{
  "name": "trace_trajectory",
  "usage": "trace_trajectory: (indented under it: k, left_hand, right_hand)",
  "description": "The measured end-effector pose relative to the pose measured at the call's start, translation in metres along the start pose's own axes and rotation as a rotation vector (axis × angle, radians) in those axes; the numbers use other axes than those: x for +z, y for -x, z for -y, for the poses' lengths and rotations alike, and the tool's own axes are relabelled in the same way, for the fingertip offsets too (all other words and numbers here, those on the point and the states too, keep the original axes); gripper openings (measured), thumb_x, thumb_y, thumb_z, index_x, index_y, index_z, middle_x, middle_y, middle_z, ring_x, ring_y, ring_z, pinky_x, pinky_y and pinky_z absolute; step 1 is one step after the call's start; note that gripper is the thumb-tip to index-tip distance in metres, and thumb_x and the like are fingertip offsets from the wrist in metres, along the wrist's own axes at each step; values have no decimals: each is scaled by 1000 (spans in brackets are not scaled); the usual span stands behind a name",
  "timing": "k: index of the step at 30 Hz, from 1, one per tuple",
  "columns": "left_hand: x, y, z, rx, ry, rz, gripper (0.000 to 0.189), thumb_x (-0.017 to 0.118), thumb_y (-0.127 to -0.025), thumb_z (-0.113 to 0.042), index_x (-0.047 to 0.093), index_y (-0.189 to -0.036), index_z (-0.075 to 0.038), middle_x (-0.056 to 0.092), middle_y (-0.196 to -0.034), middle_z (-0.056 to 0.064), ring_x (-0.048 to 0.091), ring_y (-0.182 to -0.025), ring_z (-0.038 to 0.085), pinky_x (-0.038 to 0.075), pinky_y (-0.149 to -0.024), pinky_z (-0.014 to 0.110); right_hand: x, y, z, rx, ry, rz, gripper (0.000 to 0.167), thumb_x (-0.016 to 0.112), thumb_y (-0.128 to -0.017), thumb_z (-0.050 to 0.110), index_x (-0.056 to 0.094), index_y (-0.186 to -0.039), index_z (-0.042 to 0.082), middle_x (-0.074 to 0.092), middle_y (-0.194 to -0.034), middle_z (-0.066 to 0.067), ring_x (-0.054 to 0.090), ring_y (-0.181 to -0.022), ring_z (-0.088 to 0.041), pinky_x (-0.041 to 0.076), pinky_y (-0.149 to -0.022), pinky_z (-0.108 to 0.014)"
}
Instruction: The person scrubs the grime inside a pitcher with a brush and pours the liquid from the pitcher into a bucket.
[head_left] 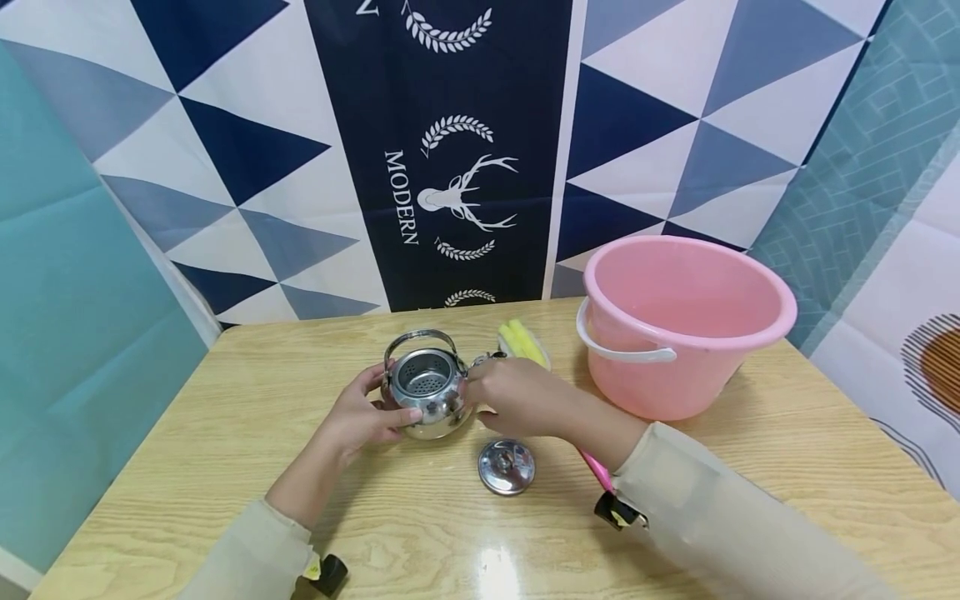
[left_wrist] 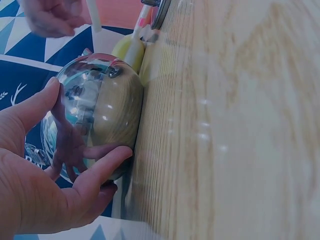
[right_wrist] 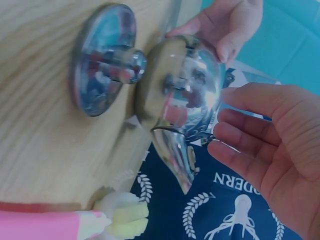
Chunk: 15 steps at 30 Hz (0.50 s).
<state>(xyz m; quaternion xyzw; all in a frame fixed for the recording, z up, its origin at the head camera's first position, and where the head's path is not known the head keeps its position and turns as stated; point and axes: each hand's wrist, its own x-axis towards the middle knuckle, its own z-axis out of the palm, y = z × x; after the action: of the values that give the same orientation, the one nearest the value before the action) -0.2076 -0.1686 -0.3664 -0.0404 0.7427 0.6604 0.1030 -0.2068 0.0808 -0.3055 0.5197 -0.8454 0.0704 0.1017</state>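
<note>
A shiny steel teapot [head_left: 438, 417] stands on the wooden table without its lid, its hoop handle [head_left: 420, 334] raised over a perforated strainer [head_left: 424, 382] in the mouth. My left hand [head_left: 363, 417] grips the round body from the left, thumb in front. On the spout side, my right hand [head_left: 517, 396] is beside the pot with its fingers loosely bent. The right wrist view shows those fingertips close to the pot's upper edge, with the spout [right_wrist: 172, 155] below them. Nearer the front lies the round steel lid [head_left: 506, 467], knob up.
A pink bucket [head_left: 675, 383] with a white handle stands at the back right. Behind my right hand lies a yellow-and-white sponge head [head_left: 522, 343]; a pink handle [head_left: 596, 469] shows beneath my right forearm. A patterned cloth [head_left: 285, 167] hangs along the table's back edge.
</note>
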Motion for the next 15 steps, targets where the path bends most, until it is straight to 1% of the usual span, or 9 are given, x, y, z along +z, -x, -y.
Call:
trace_trajectory:
  k: [3, 5, 11, 15]
  left_hand:
    - [0, 0, 0, 0, 1, 2, 92, 84, -73, 2, 35, -149, -16, 28, -151, 15, 50, -107, 34, 59, -71, 39]
    - [0, 1, -1, -3, 2, 3, 91, 84, -73, 2, 35, -149, -16, 29, -151, 14, 51, -106, 33, 59, -71, 39]
    - [0, 1, -1, -16, 4, 7, 91, 83, -74, 2, 35, -149, -17, 29, -150, 14, 51, -103, 31, 59, -69, 38]
    - [-1, 0, -1, -17, 4, 15, 91, 83, -75, 1, 34, -149, -17, 28, -151, 12, 49, -107, 31, 59, -71, 38]
  right_hand:
    - [-1, -9, -1, -9, -8, -23, 13, 74, -75, 1, 73, -84, 10, 66, -82, 2, 62, -77, -13, 53, -70, -25]
    - [-1, -15, -2, -4, -16, -21, 12, 73, -75, 1, 73, -83, 9, 63, -79, 2, 59, -73, -12, 51, -66, -24]
    - [-5, -32, 1, 13, -31, 40, 10, 71, -78, 0, 73, -83, 8, 62, -78, 1, 56, -71, -12, 49, -64, -23]
    - [-5, -42, 3, 26, -32, 74, 7, 74, -80, 3, 73, -82, 10, 64, -80, 0, 58, -73, -11, 49, -64, -21]
